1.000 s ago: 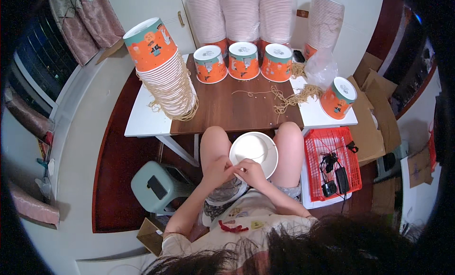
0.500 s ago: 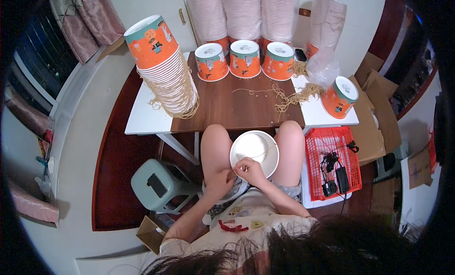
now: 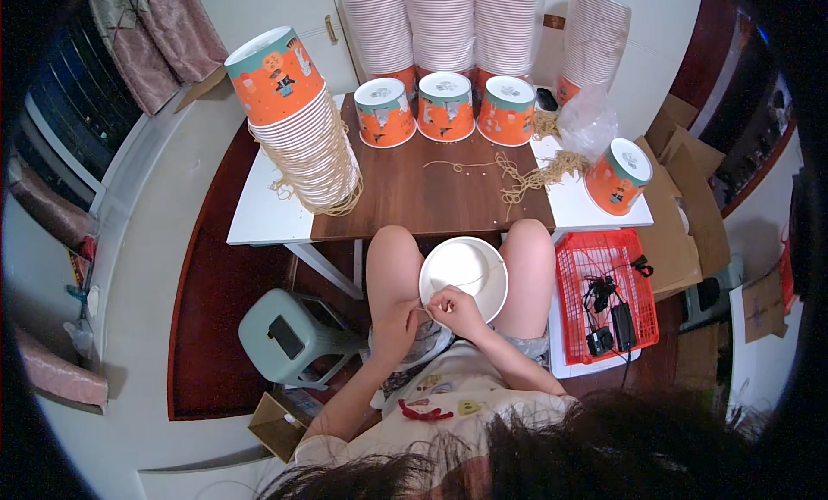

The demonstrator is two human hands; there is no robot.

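Note:
A white paper bucket (image 3: 450, 260) rests between my thighs, its open mouth facing up. A thin tan cord (image 3: 472, 282) runs across inside it from the far right of the rim. My right hand (image 3: 457, 312) lies over the near rim, its fingers pinched on the cord. Just outside the near left rim, my left hand (image 3: 398, 329) is closed on the cord too, and a short bit shows between the fingertips of both hands. How the cord passes through or around the rim there is hidden by the fingers.
On the table (image 3: 388, 190) stand upturned orange buckets (image 3: 446, 112), a tall stack (image 3: 302, 146) draped with cords, and loose cords (image 3: 526, 183). Wrapped stacks (image 3: 440, 26) stand behind. A red basket (image 3: 565, 302) with black adapters is at right, a green stool (image 3: 280, 328) at left.
My left hand has moved slightly up, and its fingertips have shifted around the cord, which now shows between both hands. The bucket has barely moved.

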